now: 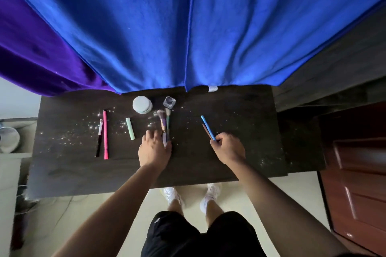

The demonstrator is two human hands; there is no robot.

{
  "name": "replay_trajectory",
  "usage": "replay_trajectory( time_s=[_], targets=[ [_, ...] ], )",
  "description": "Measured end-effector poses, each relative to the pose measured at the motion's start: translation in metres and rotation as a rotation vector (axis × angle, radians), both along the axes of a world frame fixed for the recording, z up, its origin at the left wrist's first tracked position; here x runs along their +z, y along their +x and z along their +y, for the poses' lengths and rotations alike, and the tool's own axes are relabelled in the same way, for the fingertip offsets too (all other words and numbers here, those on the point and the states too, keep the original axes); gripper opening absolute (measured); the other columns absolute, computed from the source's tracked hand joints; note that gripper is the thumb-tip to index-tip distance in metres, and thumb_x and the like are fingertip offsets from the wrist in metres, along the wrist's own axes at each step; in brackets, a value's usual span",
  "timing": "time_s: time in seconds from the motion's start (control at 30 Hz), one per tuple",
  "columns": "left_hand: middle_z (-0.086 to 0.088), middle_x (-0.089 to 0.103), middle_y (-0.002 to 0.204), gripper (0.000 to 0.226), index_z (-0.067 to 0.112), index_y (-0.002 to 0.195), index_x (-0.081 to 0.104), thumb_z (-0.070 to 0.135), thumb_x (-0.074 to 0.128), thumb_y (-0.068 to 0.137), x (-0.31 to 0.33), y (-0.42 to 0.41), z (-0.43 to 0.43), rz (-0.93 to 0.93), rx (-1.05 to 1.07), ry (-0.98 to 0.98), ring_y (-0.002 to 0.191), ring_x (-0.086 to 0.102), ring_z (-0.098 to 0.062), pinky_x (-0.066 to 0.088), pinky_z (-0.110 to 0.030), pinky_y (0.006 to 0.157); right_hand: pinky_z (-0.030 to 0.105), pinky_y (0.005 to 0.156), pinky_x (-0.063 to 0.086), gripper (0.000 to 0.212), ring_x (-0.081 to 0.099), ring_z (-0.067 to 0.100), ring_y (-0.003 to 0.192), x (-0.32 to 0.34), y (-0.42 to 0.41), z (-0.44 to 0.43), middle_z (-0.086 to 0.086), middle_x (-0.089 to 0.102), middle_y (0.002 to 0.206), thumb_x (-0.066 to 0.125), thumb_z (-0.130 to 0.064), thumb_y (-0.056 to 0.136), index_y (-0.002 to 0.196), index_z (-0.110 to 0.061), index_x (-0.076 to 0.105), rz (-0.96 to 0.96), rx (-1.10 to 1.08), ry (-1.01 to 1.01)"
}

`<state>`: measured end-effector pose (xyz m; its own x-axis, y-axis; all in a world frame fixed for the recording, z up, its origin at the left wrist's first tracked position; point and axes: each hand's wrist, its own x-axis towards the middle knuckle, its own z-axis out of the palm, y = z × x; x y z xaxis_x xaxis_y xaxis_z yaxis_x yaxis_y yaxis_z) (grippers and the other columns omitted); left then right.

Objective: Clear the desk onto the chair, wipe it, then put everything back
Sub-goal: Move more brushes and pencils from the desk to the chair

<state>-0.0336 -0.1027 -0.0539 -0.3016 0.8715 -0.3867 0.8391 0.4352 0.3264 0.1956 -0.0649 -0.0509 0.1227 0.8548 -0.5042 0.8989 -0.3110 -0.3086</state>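
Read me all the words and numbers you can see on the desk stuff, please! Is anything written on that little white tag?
No word, number or logo can be read in this view.
The white tag on the blue cloth edge: too small and blurred to read.
The white jar, mint tube and pink pen: no print shows.
The blue pen gripped in the right hand: no print shows.

Dark desk (240, 115): white jar (142, 104), clear pot (169, 102), pink pen (105, 134), green tube (130, 128).
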Motion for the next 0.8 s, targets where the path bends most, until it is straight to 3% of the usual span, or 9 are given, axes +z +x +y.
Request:
replay_trajectory(
  time_s=[0.17,0.37,0.57,0.7,0.8],
  targets=[
    [-0.014,0.057,0.112,0.022,0.009,0.105,0.062,0.021,0.060,0.087,-0.004,0.016,0.011,-0.047,0.048,0.007,0.108,0.052,-0.035,0.047,-0.043,0.081,0.034,0.079,0.055,0.021,0.069,0.023,0.096,-0.006,0.011,0.001,0.000,0.076,0.096,0.068,-0.041,0.088,0.097,-0.023,0.074,0.065,-0.049,-0.023],
    [-0.013,0.068,0.100,0.019,0.013,0.105,0.070,0.023,0.067,0.089,0.007,0.015,0.013,-0.190,0.189,-0.006,0.096,0.062,-0.036,0.041,-0.032,0.073,0.036,0.080,0.053,0.023,0.067,0.028,0.097,-0.006,0.012,0.005,0.005,0.074,0.100,0.063,-0.038,0.093,0.100,-0.018,0.072,0.109,0.014,0.030],
    [0.003,0.068,0.067,0.002,0.020,0.083,0.071,0.021,0.073,0.084,0.073,0.023,0.038,-0.436,0.288,0.213,0.067,0.064,-0.019,0.040,-0.028,0.063,0.024,0.070,0.048,0.012,0.063,0.008,0.072,0.039,0.024,0.032,-0.011,0.068,0.078,0.073,-0.031,0.090,0.097,-0.022,0.072,0.501,-0.220,0.171],
    [-0.007,0.071,0.073,0.003,0.020,0.085,0.070,0.018,0.072,0.086,0.137,0.032,0.064,-0.594,0.277,0.386,0.065,0.063,-0.017,0.049,-0.034,0.064,0.020,0.068,0.048,0.008,0.057,0.006,0.071,0.096,0.035,0.052,-0.009,0.068,0.078,0.074,-0.021,0.090,0.089,-0.029,0.074,0.875,-0.400,0.281],
    [0.005,0.070,0.071,0.008,0.026,0.085,0.069,0.019,0.071,0.087,0.176,0.039,0.080,-0.622,0.182,0.507,0.065,0.063,-0.014,0.048,-0.032,0.067,0.015,0.066,0.043,0.013,0.053,-0.001,0.068,0.137,0.046,0.058,-0.015,0.065,0.075,0.072,-0.021,0.092,0.087,-0.032,0.075,0.967,-0.440,0.369]
  ],
)
